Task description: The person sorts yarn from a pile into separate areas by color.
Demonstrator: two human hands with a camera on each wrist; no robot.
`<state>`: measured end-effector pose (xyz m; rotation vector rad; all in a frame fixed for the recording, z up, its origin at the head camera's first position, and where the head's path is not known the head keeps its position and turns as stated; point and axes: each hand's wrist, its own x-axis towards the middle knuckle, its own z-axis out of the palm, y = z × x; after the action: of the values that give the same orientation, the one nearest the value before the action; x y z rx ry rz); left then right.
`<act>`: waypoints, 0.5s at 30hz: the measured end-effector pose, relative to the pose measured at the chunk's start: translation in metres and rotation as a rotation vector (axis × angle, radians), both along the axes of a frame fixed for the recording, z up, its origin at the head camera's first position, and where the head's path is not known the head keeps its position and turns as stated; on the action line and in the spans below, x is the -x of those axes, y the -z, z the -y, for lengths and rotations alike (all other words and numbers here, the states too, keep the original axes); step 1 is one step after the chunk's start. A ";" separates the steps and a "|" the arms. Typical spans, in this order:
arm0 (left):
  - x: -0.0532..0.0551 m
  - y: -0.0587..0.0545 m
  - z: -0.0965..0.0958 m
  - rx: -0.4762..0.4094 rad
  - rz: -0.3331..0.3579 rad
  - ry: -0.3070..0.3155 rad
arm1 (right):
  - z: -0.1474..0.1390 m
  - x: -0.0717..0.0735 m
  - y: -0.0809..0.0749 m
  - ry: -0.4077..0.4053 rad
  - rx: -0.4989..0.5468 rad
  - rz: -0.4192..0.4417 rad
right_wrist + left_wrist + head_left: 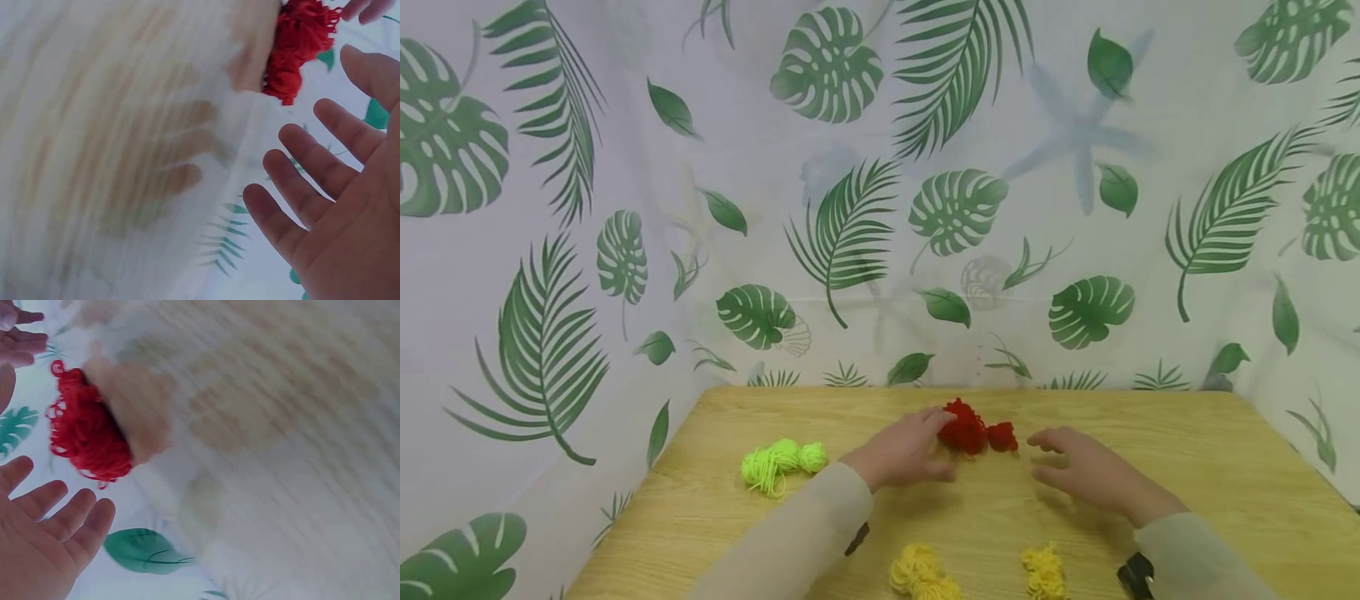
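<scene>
A red bundle of yarn (964, 428), with a smaller red tuft (1002, 437) at its right end, lies toward the back of the wooden table. My left hand (907, 450) reaches to its left side, fingers spread and fingertips overlapping its edge in the head view. In the left wrist view the red yarn (90, 428) sits just beyond those extended fingers. My right hand (1093, 471) hovers to the right of the tuft, a small gap away. The right wrist view shows its fingers (300, 181) straight and apart, holding nothing, with the red yarn (297, 47) past them.
A bright green yarn bundle (781, 463) lies on the left of the table (1187, 433). Two yellow yarn bundles, one left (922, 573) and one right (1045, 572), lie near the front. A leaf-printed white curtain (880, 333) hangs behind and along the sides.
</scene>
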<state>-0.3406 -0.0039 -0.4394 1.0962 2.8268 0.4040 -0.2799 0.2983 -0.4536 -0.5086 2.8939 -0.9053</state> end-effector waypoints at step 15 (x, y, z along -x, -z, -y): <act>-0.048 -0.010 0.042 -0.040 0.043 0.067 | 0.004 -0.033 -0.012 -0.060 0.035 0.063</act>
<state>-0.2928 -0.0457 -0.4289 1.1715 2.7476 0.4746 -0.2466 0.2938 -0.4415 -0.5554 2.7958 -0.9473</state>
